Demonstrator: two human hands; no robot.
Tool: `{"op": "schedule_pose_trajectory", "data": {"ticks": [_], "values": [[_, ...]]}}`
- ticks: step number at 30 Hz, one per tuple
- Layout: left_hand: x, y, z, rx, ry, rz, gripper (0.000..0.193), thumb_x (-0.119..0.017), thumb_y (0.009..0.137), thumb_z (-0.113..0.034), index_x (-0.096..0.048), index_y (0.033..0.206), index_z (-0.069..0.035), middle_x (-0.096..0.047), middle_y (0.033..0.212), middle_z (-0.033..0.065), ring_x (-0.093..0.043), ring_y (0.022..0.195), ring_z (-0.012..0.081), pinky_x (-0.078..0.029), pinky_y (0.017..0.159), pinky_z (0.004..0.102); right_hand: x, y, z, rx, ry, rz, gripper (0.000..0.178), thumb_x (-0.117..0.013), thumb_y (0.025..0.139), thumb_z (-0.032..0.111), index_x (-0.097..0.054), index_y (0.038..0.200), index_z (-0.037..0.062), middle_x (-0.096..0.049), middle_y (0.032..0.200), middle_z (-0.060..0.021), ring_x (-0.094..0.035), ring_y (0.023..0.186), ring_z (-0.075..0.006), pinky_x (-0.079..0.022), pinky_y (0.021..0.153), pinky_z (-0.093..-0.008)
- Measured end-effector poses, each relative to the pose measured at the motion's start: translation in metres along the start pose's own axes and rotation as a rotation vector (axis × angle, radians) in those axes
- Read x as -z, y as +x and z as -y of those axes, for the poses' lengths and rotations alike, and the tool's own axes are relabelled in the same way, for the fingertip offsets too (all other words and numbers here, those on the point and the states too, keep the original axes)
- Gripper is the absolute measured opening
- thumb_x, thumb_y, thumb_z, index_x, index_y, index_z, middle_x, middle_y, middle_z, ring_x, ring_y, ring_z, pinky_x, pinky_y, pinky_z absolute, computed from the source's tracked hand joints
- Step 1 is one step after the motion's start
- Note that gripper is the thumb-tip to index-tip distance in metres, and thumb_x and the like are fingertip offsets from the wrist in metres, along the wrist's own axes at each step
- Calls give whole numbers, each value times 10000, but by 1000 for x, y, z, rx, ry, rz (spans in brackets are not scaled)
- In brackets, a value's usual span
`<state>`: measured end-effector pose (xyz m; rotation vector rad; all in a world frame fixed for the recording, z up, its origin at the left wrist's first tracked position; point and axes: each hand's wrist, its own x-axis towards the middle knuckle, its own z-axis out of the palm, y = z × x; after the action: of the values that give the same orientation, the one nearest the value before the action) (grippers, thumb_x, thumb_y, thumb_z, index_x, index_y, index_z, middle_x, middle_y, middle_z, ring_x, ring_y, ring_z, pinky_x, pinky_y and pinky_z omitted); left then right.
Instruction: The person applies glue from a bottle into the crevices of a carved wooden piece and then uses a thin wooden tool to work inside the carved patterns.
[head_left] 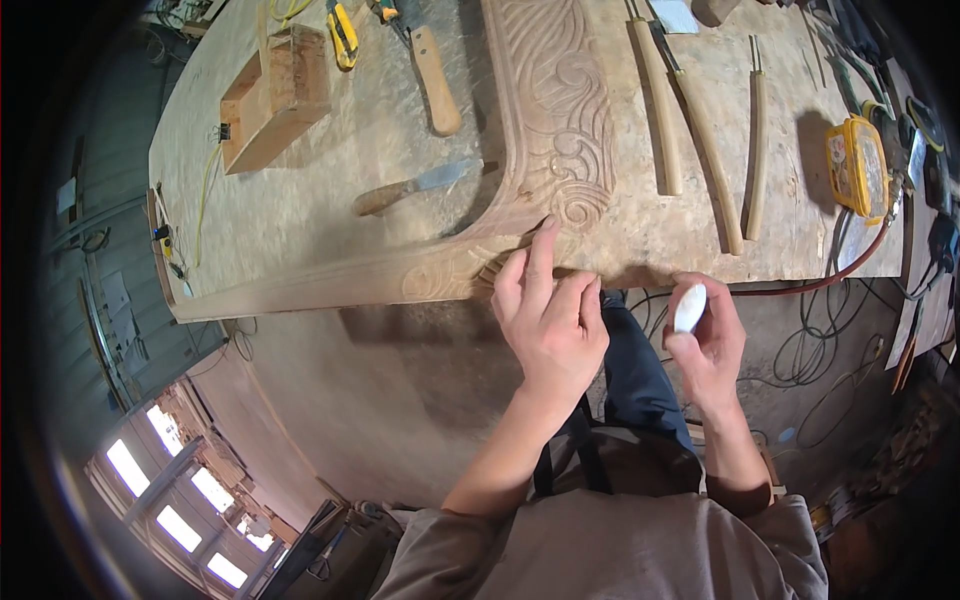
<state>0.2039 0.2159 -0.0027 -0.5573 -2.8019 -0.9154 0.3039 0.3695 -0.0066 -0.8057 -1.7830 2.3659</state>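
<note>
A carved wooden piece (560, 110) with scrolls and leaf patterns lies along the bench, bending into a plainer arm toward the left. My left hand (553, 320) rests at its corner, fingers apart, one fingertip touching the wood beside the spiral scroll. To the right, just off the bench's near edge, my right hand (712, 345) is closed round a white, oval-ended thing (690, 308). It is seen nearly end-on, so its kind and its far end are hidden. A knife (415, 187) with a wooden handle lies left of the carving.
Several long-handled carving tools (705, 150) lie right of the carving. A yellow box (857, 168) stands near the bench's right edge, by a red hose (855, 262). At the upper left are a wooden box (280, 100) and a yellow cutter (342, 38). Cables (810, 340) trail on the floor.
</note>
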Motion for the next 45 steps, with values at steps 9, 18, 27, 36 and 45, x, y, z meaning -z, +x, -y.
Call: {"op": "schedule_pose_trajectory", "data": {"ticks": [9, 18, 27, 36, 45], "values": [[9, -11, 12, -23, -360, -54, 101, -807, 780, -16, -739, 854, -11, -723, 1265, 201, -611, 1216, 374, -474, 1051, 429, -21, 42, 11, 48, -298, 71, 298, -776, 948, 105, -658, 1203, 3, -747, 977, -56, -669, 850, -97, -551, 755, -262], [-1, -12, 12, 27, -394, -89, 83, -795, 822, -104, -737, 867, -66, -751, 1236, 108, -628, 1163, 344, -486, 988, 415, -40, 65, 30, 99, -487, 180, 298, -760, 948, 89, -666, 1207, -27, -768, 955, -112, -712, 854, -136, -572, 769, -291], [-3, -10, 12, 54, -400, -102, 113, -802, 785, -60, -727, 868, -73, -755, 1228, 93, -638, 1140, 323, -485, 968, 399, -41, 70, 32, 105, -541, 200, 308, -748, 946, 79, -659, 1215, -43, -762, 955, -117, -715, 862, -141, -577, 775, -296], [-3, -10, 11, 60, -402, -98, 124, -805, 771, -48, -724, 862, -73, -754, 1228, 95, -637, 1144, 316, -485, 967, 395, -42, 71, 34, 38, -521, 187, 312, -739, 961, 95, -655, 1227, -46, -752, 955, -91, -677, 849, -111, -563, 751, -277], [-3, -8, 10, 53, -414, -94, 112, -803, 768, -47, -726, 847, -68, -757, 1221, 97, -646, 1134, 315, -486, 972, 394, -41, 72, 36, 74, -531, 187, 309, -742, 960, 98, -660, 1225, -39, -753, 964, -97, -692, 879, -117, -569, 774, -282]]}}
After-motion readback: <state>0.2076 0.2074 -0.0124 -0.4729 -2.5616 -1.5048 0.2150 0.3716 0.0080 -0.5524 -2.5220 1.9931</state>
